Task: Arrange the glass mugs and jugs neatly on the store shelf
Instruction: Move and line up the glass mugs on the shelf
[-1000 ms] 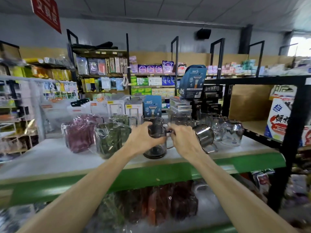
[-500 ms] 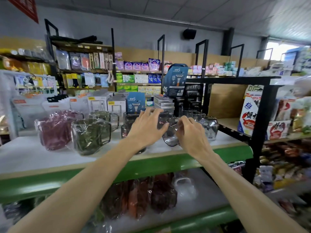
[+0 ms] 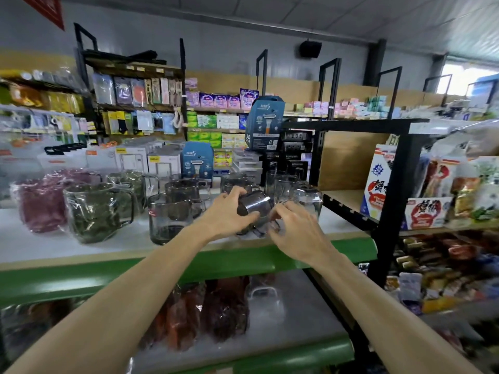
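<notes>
A small smoky-grey glass mug (image 3: 255, 205) is held tilted above the white shelf top (image 3: 121, 240) by the left hand (image 3: 226, 215), wrapped around its side. The right hand (image 3: 295, 229) is curled beside its handle; contact cannot be told.
</notes>
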Available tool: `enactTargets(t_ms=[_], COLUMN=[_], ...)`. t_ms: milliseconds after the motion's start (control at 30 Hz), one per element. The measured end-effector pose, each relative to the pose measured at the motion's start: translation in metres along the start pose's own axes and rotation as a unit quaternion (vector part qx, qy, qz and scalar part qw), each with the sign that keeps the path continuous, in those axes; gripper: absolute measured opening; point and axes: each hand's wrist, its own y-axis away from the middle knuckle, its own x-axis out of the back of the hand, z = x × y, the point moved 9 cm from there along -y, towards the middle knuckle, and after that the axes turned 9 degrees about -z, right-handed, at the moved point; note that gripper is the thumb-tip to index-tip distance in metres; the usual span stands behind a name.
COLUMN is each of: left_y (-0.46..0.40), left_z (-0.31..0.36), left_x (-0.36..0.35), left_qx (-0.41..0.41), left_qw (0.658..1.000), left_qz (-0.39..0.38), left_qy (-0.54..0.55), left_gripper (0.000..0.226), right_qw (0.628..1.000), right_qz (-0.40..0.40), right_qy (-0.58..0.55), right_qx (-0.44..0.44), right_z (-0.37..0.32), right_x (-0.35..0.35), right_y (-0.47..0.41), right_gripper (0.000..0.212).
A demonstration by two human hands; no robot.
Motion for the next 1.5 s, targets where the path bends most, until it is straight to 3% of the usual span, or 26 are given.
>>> enactTargets(t_ms=[167, 267, 467, 733, 900, 1033, 1100, 1200, 1300, 1400, 1500], left_y=[0.001, -0.001, -0.005, -0.014, -0.024, -0.028, -0.025, -0.027, -0.036, -0.043, -0.047], left_z=[0.009, 0.018, 0.021, 0.027, 0.030, 0.033, 0.039, 0.055, 0.065, 0.071, 0.076], left_x=[0.008, 0.016, 0.016, 0.019, 0.014, 0.021, 0.030, 0.038, 0.033, 0.023, 0.017], left_qx=[0.013, 0.027, 0.064, 0.127, 0.145, 0.159, 0.167, 0.139, 0.104, 0.079, 0.067], left_qw=[0.999, 0.998, 0.991, 0.961, 0.943, 0.928, 0.925, 0.932, 0.951, 0.969, 0.975], left_qz=[0.042, 0.063, 0.033, 0.064, 0.071, 0.074, 0.094, 0.137, 0.140, 0.128, 0.143], left_qy=[0.019, -0.007, -0.117, -0.236, -0.291, -0.330, -0.327, -0.307, -0.256, -0.196, -0.156], left_gripper=[0.039, 0.031, 0.062, 0.057, 0.061, 0.071, 0.073, 0.067, 0.059, 0.052, 0.050], right_qw=[0.997, 0.996, 0.993, 0.996, 0.999, 0.995, 0.994, 0.994, 0.991, 0.993, 0.988], right_qz=[-0.022, 0.006, 0.065, 0.044, 0.022, 0.084, 0.104, 0.015, -0.090, -0.080, -0.032], right_qy=[-0.016, -0.021, -0.083, -0.080, -0.043, -0.038, 0.024, 0.085, 0.024, -0.026, -0.126], right_qx=[0.073, 0.086, 0.046, 0.012, 0.025, 0.037, 0.009, -0.068, -0.095, -0.078, -0.084], right_z=[0.000, 0.003, 0.025, 0.032, 0.033, 0.041, 0.054, 0.087, 0.114, 0.122, 0.132], right_x=[0.001, 0.002, 0.009, -0.012, -0.020, 0.017, 0.035, 0.030, 0.005, 0.001, 0.011], right_y=[0.001, -0.005, -0.021, -0.050, -0.059, -0.055, -0.053, -0.059, -0.064, -0.064, -0.061], right_gripper=[0.036, 0.024, 0.019, 0.040, 0.036, 0.030, 0.030, 0.046, 0.064, 0.067, 0.052])
